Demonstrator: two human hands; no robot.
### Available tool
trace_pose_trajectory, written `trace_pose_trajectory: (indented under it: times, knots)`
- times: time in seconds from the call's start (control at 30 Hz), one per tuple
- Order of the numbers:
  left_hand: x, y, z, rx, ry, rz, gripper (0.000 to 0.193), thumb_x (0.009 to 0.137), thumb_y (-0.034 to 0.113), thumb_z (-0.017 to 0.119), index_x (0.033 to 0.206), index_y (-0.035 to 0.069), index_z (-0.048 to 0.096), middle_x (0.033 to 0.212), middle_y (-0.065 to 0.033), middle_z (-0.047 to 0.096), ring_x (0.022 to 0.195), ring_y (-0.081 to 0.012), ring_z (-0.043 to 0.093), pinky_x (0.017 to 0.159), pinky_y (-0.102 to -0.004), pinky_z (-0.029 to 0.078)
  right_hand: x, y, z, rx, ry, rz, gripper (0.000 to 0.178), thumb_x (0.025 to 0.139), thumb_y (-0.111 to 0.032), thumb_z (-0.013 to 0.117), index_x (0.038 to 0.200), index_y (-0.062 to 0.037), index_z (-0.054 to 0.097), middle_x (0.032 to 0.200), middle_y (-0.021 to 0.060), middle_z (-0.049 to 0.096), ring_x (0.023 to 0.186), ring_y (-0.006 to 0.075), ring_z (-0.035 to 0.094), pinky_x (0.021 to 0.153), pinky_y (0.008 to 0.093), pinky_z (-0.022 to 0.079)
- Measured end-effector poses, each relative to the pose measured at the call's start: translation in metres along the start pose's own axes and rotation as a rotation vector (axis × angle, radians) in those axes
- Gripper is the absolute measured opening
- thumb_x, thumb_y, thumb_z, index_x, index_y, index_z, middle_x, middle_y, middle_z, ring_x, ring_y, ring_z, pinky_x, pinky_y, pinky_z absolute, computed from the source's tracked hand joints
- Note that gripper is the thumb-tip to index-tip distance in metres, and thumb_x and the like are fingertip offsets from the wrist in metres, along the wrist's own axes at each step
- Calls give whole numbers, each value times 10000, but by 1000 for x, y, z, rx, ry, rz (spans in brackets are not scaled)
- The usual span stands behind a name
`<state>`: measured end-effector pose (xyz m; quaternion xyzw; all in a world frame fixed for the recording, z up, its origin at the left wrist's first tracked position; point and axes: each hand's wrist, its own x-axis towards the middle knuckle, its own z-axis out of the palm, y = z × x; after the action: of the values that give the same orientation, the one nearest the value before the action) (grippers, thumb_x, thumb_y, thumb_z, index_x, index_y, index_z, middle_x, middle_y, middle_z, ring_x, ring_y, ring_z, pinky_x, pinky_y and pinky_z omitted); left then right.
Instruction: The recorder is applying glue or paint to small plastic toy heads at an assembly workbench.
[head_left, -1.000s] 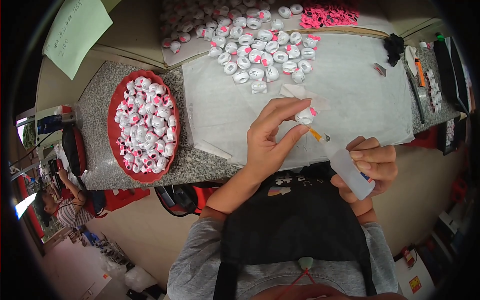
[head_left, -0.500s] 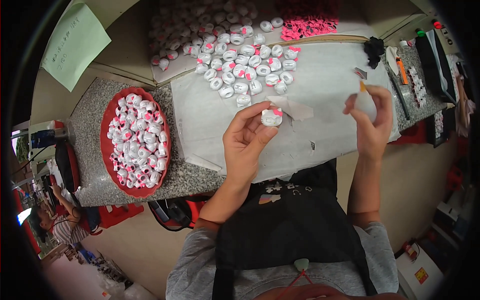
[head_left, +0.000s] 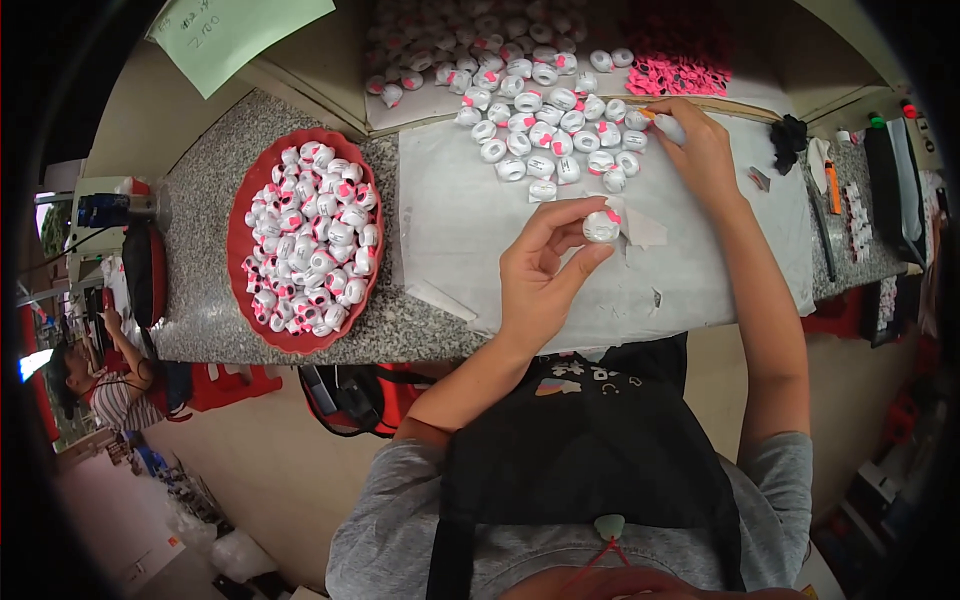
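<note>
Between the thumb and fingers of my left hand is a small white cat-head piece with a pink bow, raised over the white sheet. My right hand is closed around a small white squeeze bottle. Its orange tip points left, by the right edge of a group of loose white cat-head pieces; whether it touches one I cannot tell. My fingers partly cover the bottle.
To the left, a red scalloped bowl is heaped with cat-head pieces. Small pink parts lie in a pile at the back. A black crumpled cloth and an orange tool lie at right. Another person sits far left.
My right hand has moved away from me and leftward with the squeeze bottle, to the loose pieces. My left hand still holds the cat-head piece. The whole view has shifted.
</note>
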<state>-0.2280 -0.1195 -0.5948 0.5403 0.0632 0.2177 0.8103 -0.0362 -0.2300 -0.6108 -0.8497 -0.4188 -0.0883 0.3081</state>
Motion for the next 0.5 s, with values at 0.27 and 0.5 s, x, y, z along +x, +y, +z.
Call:
trace_pose_trajectory:
  times: [0.27,0.5]
  knots:
    - [-1,0,-1,-90,-6,-22,353,701,-58,540,1036,-25,434,1001,-132,493,935,-154,471,747,-223,388,-32,-52,-34,809,-58,463,264,657,19,534,920,4,513,701,32,515,616,90,464,550,226,404]
    - [-1,-1,4,-23,-28,-25,343,699,-55,552,1025,-36,451,1009,-108,489,923,-154,479,803,-266,383,-66,-98,-19,1270,14,561,229,681,-5,554,898,33,491,707,73,522,619,131,499,549,246,406]
